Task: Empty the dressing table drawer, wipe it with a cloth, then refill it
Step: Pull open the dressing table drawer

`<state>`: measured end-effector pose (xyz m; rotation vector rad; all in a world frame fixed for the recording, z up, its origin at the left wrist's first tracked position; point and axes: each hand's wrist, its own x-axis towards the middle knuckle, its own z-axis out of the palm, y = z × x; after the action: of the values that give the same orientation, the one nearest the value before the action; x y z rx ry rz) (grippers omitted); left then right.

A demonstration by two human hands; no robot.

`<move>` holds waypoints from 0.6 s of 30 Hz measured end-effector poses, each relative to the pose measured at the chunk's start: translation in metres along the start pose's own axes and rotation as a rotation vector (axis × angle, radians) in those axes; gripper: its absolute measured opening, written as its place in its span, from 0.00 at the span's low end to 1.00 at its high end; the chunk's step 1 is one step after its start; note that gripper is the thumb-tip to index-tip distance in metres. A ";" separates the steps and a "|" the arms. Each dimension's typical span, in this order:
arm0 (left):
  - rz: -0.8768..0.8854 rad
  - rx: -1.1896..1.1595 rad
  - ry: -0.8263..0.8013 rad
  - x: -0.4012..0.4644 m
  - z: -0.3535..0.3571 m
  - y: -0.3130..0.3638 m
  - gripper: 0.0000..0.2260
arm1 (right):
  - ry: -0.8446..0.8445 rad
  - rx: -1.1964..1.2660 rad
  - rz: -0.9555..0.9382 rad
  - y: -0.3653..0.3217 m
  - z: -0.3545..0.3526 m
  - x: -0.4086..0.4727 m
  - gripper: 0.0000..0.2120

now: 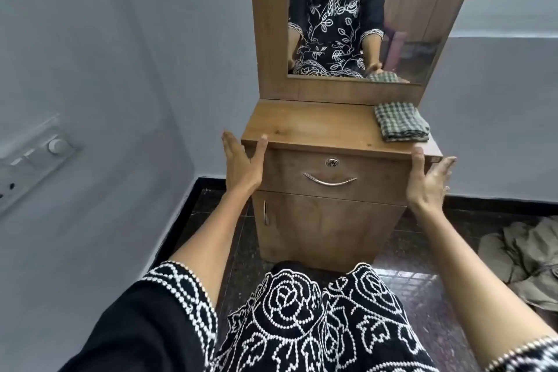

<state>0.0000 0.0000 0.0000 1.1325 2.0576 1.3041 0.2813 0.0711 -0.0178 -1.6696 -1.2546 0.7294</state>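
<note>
while drawer [330, 174] sits closed under tabletop [305, 127], i note left hand [243, 160] and right hand [430, 178] spread, holding nothing, flanking it; folded checked cloth [401, 125] on tabletop's right rear.

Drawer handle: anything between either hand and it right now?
Nothing visible. The curved metal handle on the closed drawer is unobstructed between the open left hand and right hand.

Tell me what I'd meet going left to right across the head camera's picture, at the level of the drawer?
Wall switch panel → left hand → drawer lock, above the curved drawer handle → right hand. The folded checked cloth lies higher, on the tabletop's right side.
</note>
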 end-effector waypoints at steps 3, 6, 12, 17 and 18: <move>-0.142 -0.169 0.005 0.007 0.008 -0.003 0.39 | -0.001 0.142 0.112 -0.001 0.006 0.010 0.42; -0.177 -0.309 0.054 0.007 0.019 -0.010 0.37 | 0.009 0.244 0.159 -0.004 0.010 0.013 0.41; -0.216 -0.357 0.193 0.011 0.026 -0.007 0.27 | 0.086 0.232 0.126 0.002 0.013 0.014 0.43; -0.229 -0.331 0.224 0.011 0.024 -0.002 0.25 | 0.102 0.147 0.114 0.003 0.010 0.014 0.41; -0.230 -0.317 0.224 0.010 0.023 -0.002 0.26 | 0.107 0.136 0.117 0.003 0.009 0.013 0.41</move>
<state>0.0105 0.0202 -0.0117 0.6168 1.9684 1.6234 0.2790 0.0860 -0.0233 -1.6576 -1.0169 0.7678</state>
